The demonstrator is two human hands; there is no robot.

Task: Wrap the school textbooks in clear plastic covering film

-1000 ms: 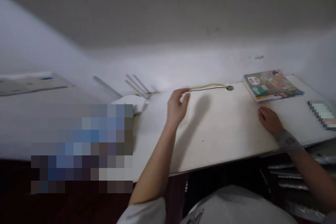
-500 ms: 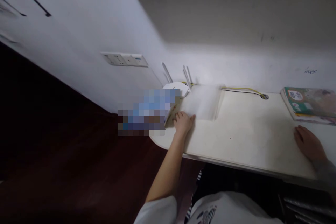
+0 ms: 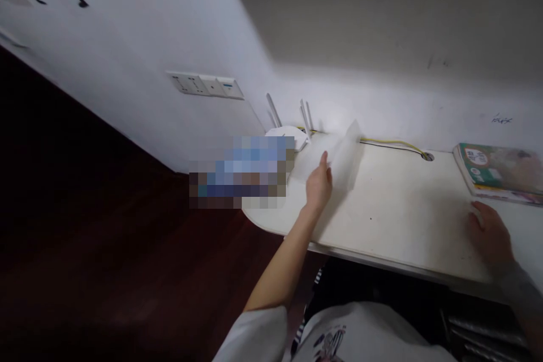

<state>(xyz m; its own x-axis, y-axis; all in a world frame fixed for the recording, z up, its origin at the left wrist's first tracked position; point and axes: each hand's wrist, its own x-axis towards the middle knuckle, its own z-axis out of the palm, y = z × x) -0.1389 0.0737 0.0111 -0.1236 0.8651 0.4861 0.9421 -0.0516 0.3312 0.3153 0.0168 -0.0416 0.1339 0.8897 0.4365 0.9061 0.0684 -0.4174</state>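
Observation:
My left hand is over the left part of the white desk, closed on a translucent plastic sheet. One finger points up along the sheet, and the sheet's right side stands lifted off the desk. The other fingertips are hidden. Just left of the sheet is a blue item, pixelated so that its kind cannot be made out. My right hand is at the desk's front right, fingers loosely curved and apart, with nothing in it.
A white router with upright antennas stands in the back left corner. A yellow cable runs along the wall to a cable hole. Green-covered books lie at the right. A socket panel is on the left wall.
My left hand has moved up and right from beside the blue item, and the plastic sheet, flat before, is partly raised. My right hand has shifted slightly left, its fingers more apart.

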